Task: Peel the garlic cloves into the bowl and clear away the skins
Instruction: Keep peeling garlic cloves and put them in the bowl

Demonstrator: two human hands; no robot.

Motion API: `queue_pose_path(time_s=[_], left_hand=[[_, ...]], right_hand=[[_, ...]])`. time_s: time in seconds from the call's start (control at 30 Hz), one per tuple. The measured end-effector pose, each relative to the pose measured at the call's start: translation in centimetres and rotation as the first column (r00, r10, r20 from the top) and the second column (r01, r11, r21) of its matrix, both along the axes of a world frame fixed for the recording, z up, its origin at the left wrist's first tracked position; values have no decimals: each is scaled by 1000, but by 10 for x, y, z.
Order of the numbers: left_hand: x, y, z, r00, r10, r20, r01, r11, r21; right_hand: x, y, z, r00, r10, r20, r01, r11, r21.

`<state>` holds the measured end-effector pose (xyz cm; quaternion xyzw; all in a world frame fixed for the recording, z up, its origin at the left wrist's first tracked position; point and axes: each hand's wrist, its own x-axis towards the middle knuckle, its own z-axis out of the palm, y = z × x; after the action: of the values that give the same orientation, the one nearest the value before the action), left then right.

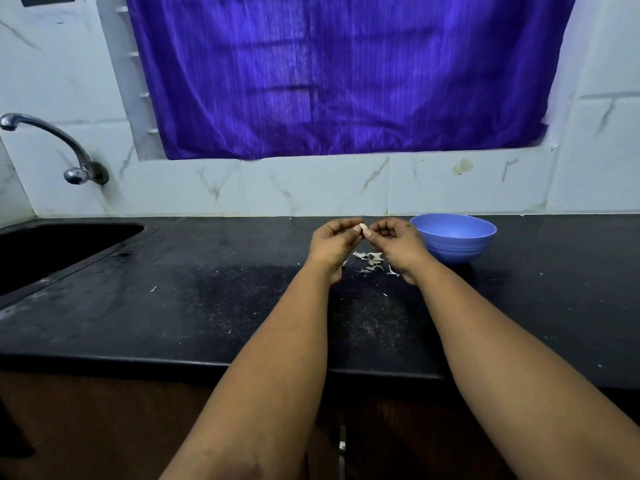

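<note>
A small pale garlic clove (pixel 363 227) is pinched between the fingertips of my left hand (pixel 334 242) and my right hand (pixel 398 242), held above the black counter (pixel 207 289). Both hands have their fingers curled around it. A little heap of whitish garlic skins (pixel 371 261) lies on the counter just below and between the hands. The blue bowl (pixel 455 242) stands right of my right hand, close to the wall; its inside is mostly hidden from this angle.
A dark sink (pixel 59 247) is sunk into the counter at the left, with a metal tap (pixel 52 147) on the tiled wall above it. A purple curtain (pixel 346 74) hangs behind. Tiny skin flecks (pixel 153 289) lie scattered on the counter.
</note>
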<state>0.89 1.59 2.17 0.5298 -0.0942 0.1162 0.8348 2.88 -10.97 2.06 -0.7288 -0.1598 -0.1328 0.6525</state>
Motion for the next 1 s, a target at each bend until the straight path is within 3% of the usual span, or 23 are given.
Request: queue_pose_path(time_s=[0.43,1.0], left_hand=[[-1,1,1,999,8,-33,-9,1000,-24],[0,0,-1,999,20,-38,-19,999,30]], right_hand=[[0,-3,1,992,-46,116,60,991,-120],[3,-2,-2,986,-129,107,154,948,-280]])
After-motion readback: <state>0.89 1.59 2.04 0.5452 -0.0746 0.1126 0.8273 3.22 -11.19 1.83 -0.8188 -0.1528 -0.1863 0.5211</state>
